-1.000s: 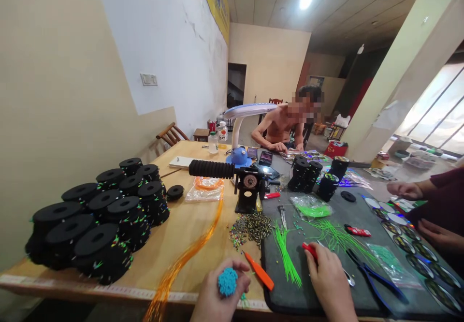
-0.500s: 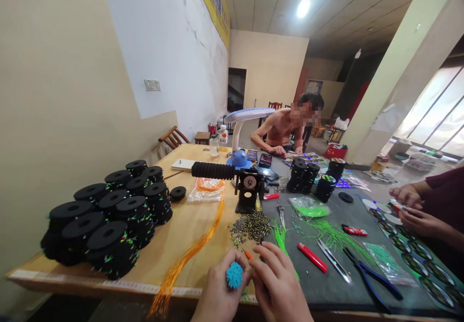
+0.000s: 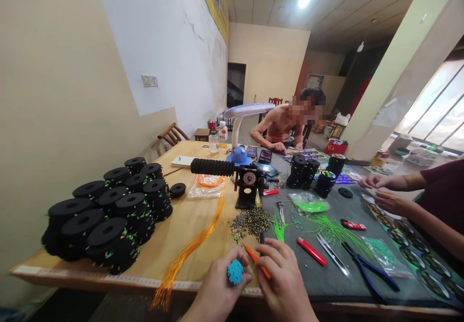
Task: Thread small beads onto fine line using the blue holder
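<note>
The left hand (image 3: 217, 274) is curled around a blue bundle (image 3: 235, 272) above the table's (image 3: 174, 235) near edge; beside it, the right hand (image 3: 280, 273) is arched over an orange tool (image 3: 251, 253), its grip unclear. The bundle's visible end is round and grainy.

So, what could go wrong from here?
The left hand holds a blue bundle; if its grip loosened, pieces might spill. The right hand is at the orange tool, whose tip lies close to loose beads; a knock could scatter them. The blue-handled pliers lie near the front edge of the mat and might get brushed off.
</note>
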{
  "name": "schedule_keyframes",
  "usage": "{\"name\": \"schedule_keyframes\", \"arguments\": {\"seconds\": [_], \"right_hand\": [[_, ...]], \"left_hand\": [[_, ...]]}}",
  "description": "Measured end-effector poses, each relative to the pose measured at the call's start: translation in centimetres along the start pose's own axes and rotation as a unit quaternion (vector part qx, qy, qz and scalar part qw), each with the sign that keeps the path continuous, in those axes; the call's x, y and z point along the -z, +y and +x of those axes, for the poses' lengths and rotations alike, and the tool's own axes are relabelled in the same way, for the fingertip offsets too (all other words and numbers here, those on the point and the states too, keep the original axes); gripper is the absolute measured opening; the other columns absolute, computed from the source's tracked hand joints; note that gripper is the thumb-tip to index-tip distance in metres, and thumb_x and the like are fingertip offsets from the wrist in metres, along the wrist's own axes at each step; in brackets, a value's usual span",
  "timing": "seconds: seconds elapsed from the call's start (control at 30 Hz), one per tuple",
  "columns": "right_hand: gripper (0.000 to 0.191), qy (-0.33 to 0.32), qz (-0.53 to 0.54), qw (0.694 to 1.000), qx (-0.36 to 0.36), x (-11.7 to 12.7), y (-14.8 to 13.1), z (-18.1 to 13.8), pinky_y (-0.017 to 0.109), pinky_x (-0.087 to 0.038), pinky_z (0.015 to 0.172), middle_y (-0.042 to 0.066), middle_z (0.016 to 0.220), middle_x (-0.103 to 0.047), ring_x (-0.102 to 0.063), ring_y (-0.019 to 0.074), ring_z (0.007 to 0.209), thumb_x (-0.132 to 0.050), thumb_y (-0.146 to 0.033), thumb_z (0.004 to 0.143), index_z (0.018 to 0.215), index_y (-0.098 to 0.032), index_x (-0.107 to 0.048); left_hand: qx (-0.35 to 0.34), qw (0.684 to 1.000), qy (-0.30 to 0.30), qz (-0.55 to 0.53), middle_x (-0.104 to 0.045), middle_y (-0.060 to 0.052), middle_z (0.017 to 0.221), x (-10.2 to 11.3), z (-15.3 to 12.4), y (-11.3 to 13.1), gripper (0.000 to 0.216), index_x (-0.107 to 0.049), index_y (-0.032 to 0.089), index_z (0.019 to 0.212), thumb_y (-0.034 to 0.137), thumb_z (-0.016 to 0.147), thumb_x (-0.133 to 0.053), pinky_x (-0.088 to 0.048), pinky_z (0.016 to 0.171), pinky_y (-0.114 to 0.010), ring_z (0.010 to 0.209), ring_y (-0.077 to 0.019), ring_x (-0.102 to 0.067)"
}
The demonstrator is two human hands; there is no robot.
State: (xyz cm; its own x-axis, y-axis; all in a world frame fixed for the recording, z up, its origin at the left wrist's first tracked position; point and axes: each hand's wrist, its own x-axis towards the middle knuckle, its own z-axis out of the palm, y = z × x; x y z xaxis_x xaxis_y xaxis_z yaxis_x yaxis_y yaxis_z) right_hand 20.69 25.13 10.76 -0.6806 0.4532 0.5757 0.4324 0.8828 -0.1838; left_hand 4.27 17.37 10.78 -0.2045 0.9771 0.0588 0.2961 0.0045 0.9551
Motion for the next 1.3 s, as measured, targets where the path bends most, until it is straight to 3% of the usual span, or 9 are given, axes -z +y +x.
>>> {"name": "schedule_keyframes", "arguments": {"seconds": [0.17,0.33,0.5,0.6,0.83,1.07,1.17,1.3], "right_hand": [[0.024,-0.004,0.010,1.000,-0.002,0.5,0.0,-0.2,0.043,-0.048,0.092,0.004,0.114,-0.069,-0.056,0.0265,0.113,-0.058,-0.014,0.081,0.101,-0.026,-0.064],[0.037,0.015,-0.015,0.999,0.049,0.4,0.2,-0.2,0.049,-0.045,0.097,0.003,0.122,-0.066,-0.053,0.0279,0.118,-0.057,-0.013,0.082,0.116,-0.028,-0.060],[0.034,0.027,-0.063,0.993,0.095,0.3,0.5,0.1,0.049,-0.044,0.097,0.002,0.120,-0.067,-0.054,0.0280,0.116,-0.058,-0.017,0.084,0.116,-0.029,-0.061],[0.023,0.051,-0.063,0.991,0.108,0.5,0.3,0.4,0.046,-0.042,0.099,-0.002,0.113,-0.070,-0.056,0.0247,0.113,-0.060,-0.021,0.085,0.106,-0.031,-0.064],[0.005,0.112,-0.004,0.990,0.084,0.4,-0.1,0.3,0.041,-0.040,0.102,-0.004,0.103,-0.072,-0.059,0.0212,0.107,-0.061,-0.027,0.086,0.089,-0.029,-0.064],[0.016,0.043,0.008,0.996,0.076,0.4,0.0,0.1,0.047,-0.040,0.103,-0.002,0.105,-0.072,-0.059,0.0227,0.109,-0.060,-0.015,0.081,0.091,-0.028,-0.061],[0.022,0.022,0.032,0.999,0.038,0.5,0.1,-0.1,0.048,-0.043,0.099,0.001,0.104,-0.072,-0.060,0.0243,0.108,-0.056,-0.010,0.078,0.092,-0.026,-0.060],[0.017,0.018,0.087,0.996,-0.009,0.4,0.1,-0.3,0.044,-0.048,0.092,0.003,0.101,-0.071,-0.060,0.0244,0.106,-0.055,-0.011,0.080,0.088,-0.026,-0.060]], "left_hand": [[-0.013,1.000,0.003,-0.016,-0.060,0.001,0.072,0.1,0.1,0.1,0.008,-0.056,0.019,0.080,0.019,0.076,-0.062,-0.043,0.064,-0.024,0.067,-0.0158,-0.056],[-0.019,0.999,0.000,-0.033,-0.061,0.001,0.072,-0.1,0.1,-0.1,0.011,-0.055,0.019,0.083,0.017,0.075,-0.063,-0.044,0.064,-0.024,0.067,-0.0156,-0.056],[-0.036,0.999,-0.008,-0.038,-0.058,0.002,0.069,-0.3,0.5,-1.3,0.012,-0.054,0.019,0.080,0.019,0.075,-0.064,-0.042,0.062,-0.023,0.066,-0.0151,-0.053],[-0.044,0.996,-0.021,-0.074,-0.056,0.003,0.068,-0.4,0.7,-2.1,0.016,-0.051,0.020,0.079,0.026,0.076,-0.066,-0.042,0.061,-0.023,0.064,-0.0147,-0.052],[-0.045,0.988,-0.052,-0.135,-0.055,0.003,0.068,-0.3,0.7,-2.7,0.030,-0.051,0.020,0.078,0.040,0.072,-0.073,-0.041,0.061,-0.023,0.063,-0.0141,-0.051],[-0.046,0.985,-0.047,-0.162,-0.059,0.002,0.069,-0.1,0.9,-2.0,0.027,-0.056,0.019,0.076,0.035,0.070,-0.076,-0.043,0.063,-0.024,0.066,-0.0151,-0.054],[-0.056,0.993,-0.026,-0.102,-0.069,-0.003,0.083,0.6,0.5,-0.9,0.019,-0.066,0.018,0.085,0.027,0.071,-0.075,-0.047,0.074,-0.027,0.079,-0.0194,-0.061],[-0.114,0.992,-0.002,-0.055,-0.071,-0.006,0.097,1.0,0.1,0.0,0.015,-0.070,0.020,0.088,0.021,0.073,-0.073,-0.045,0.090,-0.032,0.097,-0.0233,-0.063]]}}
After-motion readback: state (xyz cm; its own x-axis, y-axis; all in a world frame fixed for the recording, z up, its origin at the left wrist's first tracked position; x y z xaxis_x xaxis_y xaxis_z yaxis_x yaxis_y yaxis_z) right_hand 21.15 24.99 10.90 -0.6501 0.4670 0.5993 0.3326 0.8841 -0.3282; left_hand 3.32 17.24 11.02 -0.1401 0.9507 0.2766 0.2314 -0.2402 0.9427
